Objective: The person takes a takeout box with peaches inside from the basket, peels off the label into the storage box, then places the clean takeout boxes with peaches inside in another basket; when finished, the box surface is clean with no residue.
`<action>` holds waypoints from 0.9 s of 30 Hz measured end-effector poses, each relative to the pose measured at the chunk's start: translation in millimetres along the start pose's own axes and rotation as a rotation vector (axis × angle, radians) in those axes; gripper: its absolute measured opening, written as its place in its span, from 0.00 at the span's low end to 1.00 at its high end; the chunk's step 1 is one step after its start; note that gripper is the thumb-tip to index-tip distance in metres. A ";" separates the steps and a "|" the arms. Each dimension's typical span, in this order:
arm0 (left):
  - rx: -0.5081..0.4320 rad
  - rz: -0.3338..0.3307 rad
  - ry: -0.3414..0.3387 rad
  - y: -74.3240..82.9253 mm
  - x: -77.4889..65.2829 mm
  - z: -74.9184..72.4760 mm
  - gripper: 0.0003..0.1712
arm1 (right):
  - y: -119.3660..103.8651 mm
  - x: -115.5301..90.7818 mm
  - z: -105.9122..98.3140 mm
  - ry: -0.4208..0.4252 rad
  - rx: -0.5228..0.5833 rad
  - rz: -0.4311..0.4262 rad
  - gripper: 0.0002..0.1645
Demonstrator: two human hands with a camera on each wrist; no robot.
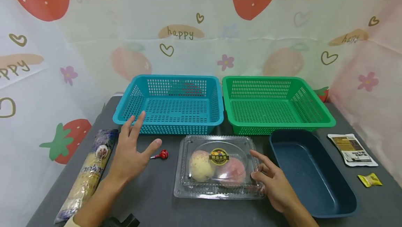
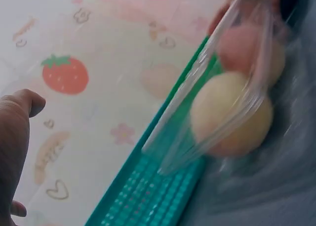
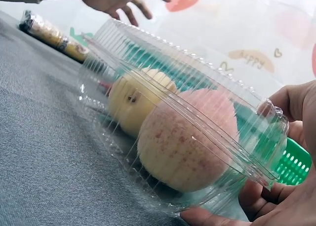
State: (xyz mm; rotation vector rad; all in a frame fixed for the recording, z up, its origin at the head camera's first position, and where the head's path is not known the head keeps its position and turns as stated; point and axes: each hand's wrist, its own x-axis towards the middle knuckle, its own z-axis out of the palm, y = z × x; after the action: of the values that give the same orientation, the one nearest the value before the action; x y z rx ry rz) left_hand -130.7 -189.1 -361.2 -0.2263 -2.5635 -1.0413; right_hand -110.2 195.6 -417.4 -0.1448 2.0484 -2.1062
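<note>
A clear plastic fruit box (image 1: pixel 216 192) with its lid down lies mid-table. Through it show a yellowish peach-like fruit (image 3: pixel 131 102) and a pink one (image 3: pixel 185 147); a black-and-gold label (image 1: pixel 219 157) is stuck on top. My right hand (image 1: pixel 273 181) grips the box's right side, its fingers and thumb around the edge in the right wrist view. Raised left of the box, my left hand (image 1: pixel 132 157) has its fingers spread and holds nothing. Between that hand and the box lies a red lollipop (image 1: pixel 163 154). A long printed packet (image 1: pixel 91 171) lies left of my left hand, partly behind the forearm.
Behind the box stand a blue basket (image 1: pixel 168 129) and a green basket (image 1: pixel 282 125), side by side. A dark blue tub (image 1: pixel 314 171) sits right of my right hand. Farther right lie a white-and-brown sachet (image 1: pixel 352 150) and a yellow wrapped candy (image 1: pixel 370 180). A printed curtain hangs behind.
</note>
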 end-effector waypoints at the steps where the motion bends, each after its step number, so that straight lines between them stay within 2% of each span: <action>1: -0.014 0.000 -0.009 1.6 -3.0 3.5 0.47 | 0.2 0.0 -0.1 -0.001 -0.002 0.000 0.36; 10: -0.136 -0.059 -0.110 8.9 -22.5 39.6 0.44 | 1.5 0.8 -1.6 0.001 0.000 0.012 0.37; 18: -0.188 -0.122 -0.214 12.4 -24.4 68.0 0.42 | 0.4 0.8 -1.2 0.012 -0.001 0.008 0.37; 27: -0.251 -0.107 -0.270 10.5 -29.6 84.4 0.40 | 1.2 0.1 -0.8 0.019 0.004 0.035 0.37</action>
State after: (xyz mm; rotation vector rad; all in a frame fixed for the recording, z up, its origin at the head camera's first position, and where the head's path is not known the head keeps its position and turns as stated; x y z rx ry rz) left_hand -123.4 -123.0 -421.8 -0.3168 -2.6995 -1.4655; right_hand -110.5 196.3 -418.7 -0.0879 2.0416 -2.0985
